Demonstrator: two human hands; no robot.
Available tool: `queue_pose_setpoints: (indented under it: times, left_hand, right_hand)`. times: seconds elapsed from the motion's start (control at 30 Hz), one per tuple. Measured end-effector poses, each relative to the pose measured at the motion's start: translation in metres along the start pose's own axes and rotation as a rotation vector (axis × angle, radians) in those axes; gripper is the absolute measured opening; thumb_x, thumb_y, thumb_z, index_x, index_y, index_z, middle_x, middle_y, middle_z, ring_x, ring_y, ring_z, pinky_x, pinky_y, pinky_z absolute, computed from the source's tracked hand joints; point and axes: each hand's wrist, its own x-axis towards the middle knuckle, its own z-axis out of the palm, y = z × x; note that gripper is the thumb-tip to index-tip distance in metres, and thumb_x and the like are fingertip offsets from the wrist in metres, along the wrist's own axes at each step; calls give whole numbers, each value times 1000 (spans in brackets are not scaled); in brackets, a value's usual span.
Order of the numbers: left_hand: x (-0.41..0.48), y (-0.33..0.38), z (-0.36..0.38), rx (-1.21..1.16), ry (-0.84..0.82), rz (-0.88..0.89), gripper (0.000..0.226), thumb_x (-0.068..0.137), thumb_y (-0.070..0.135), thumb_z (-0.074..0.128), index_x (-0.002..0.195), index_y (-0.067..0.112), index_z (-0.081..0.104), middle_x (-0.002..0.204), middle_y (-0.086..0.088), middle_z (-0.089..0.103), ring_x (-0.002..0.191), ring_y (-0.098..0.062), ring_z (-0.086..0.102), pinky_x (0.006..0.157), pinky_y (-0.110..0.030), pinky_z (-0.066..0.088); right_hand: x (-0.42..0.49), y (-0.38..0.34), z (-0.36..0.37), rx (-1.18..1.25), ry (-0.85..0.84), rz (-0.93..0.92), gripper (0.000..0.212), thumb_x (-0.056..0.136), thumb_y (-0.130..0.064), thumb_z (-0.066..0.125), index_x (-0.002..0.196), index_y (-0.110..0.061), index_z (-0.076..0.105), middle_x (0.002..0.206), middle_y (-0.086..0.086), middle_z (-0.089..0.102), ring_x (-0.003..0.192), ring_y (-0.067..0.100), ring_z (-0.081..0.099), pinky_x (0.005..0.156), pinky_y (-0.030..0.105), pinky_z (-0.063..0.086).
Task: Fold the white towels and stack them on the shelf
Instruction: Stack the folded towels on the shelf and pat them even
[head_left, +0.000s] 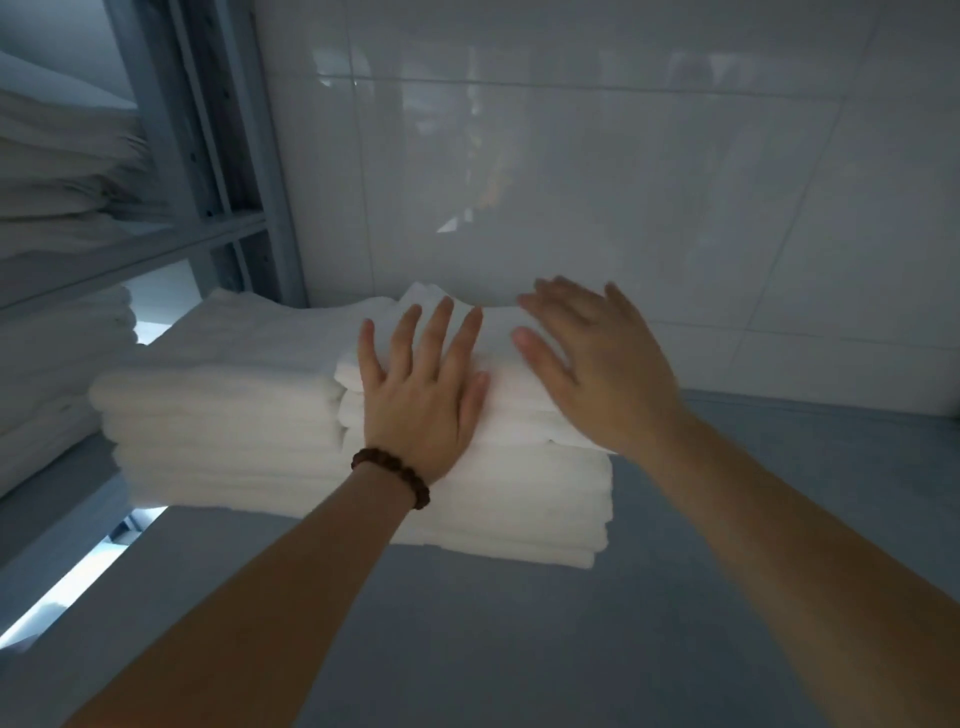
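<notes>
Tiled wall (571, 156) straight ahead, grey shelf (519, 649) running up to it. Metal rack (208, 223) on the left holds more folded linen.

Towel stack (519, 499) sits on the shelf just ahead of both hands, back edge near the wall, long axis left-right along it. A second pile (218, 415) touches its left side. Top towel (511, 374) is already on the stack.

Left hand (421, 400) lies flat, palm down on the top towel, fingers straight toward the wall, gripping nothing. Right hand (597, 374) is blurred, fingers spread over the towel's right end, holding nothing; contact unclear. Both are equally near. Likely step: pat flat, square the edges. Bead bracelet (395, 475) on the left wrist.
</notes>
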Motion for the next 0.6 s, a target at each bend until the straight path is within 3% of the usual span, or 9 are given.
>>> queue_pose_setpoints:
  times: [0.07,0.13,0.23,0.33,0.4,0.47,0.53,0.6]
  left_hand:
    - [-5,-12,4,14,-79,42,54,97,44,20,134,15,45,126,-10,56,110,-33,53,99,-50,33]
    - [-13,-23,7,33,-90,55,53,97,45,21,115,11,57,105,-9,63,95,-31,55,90,-44,36]
    - [-23,-37,10,66,-18,44,49,97,46,24,92,11,58,92,-9,60,85,-31,53,86,-42,35]
    - [-24,-48,7,78,27,16,48,96,47,27,87,10,56,88,-11,57,82,-32,52,87,-45,35]
    - [-22,-54,3,73,50,-43,47,96,47,26,90,10,55,91,-11,57,88,-33,53,92,-49,35]
    - [-26,-53,2,65,97,-46,44,96,46,28,101,10,53,107,-14,57,106,-33,50,103,-55,27]
    - [-35,-43,7,58,120,63,50,96,46,30,126,9,46,134,-16,46,130,-32,36,111,-59,13]
    - [-45,-30,16,62,73,193,61,96,47,27,145,10,27,151,-14,28,142,-30,20,112,-61,8]
  right_hand:
    - [1,-19,17,-264,-271,-93,73,89,-65,10,141,-21,38,147,6,41,136,22,36,114,42,22]
    - [-4,-13,29,-369,-419,-89,73,88,-68,16,138,-19,37,131,9,53,118,28,52,97,40,38]
    - [-20,6,33,-427,-225,-146,69,83,-69,39,107,-8,58,84,10,64,73,30,62,63,33,45]
    - [-34,19,35,-435,6,-203,60,83,-65,48,83,-6,63,66,8,59,59,27,57,58,33,46]
    - [-38,23,32,-444,80,-205,58,87,-61,48,84,-5,63,71,9,61,66,29,60,68,37,51]
    - [-42,19,33,-498,162,-199,54,91,-55,47,97,-4,62,93,14,66,91,31,64,94,48,45]
    - [-50,1,46,-511,175,-285,56,93,-48,46,122,0,53,126,19,56,125,31,48,111,58,22]
    - [-62,-21,69,-508,60,-410,72,94,-49,42,141,4,29,149,20,32,143,31,22,115,59,7]
